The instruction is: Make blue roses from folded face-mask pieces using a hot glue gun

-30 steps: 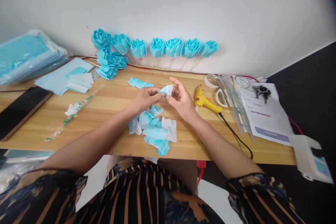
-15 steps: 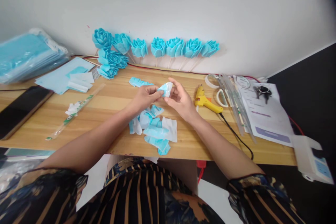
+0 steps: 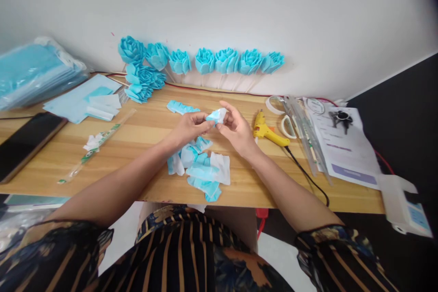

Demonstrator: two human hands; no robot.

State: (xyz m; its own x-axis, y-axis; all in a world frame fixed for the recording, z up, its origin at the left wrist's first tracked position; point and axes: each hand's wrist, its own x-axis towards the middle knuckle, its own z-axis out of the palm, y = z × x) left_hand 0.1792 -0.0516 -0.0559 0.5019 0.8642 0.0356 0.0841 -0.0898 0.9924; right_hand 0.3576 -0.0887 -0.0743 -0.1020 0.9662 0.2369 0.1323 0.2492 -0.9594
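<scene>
Over tabletop [image 3: 137, 141], toward far edge: my left hand [image 3: 188, 128] and right hand [image 3: 238, 133] pinch the blue-white piece [image 3: 216, 116], lower part finger-hidden; phone [image 3: 29, 143] cut off at left.

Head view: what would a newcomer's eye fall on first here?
Probably the bright blue flowers lined up against the pale wall at the back of the table. Then the small blue-and-white piece held between the left hand and the right hand, and the yellow glue gun lying to their right.
</scene>
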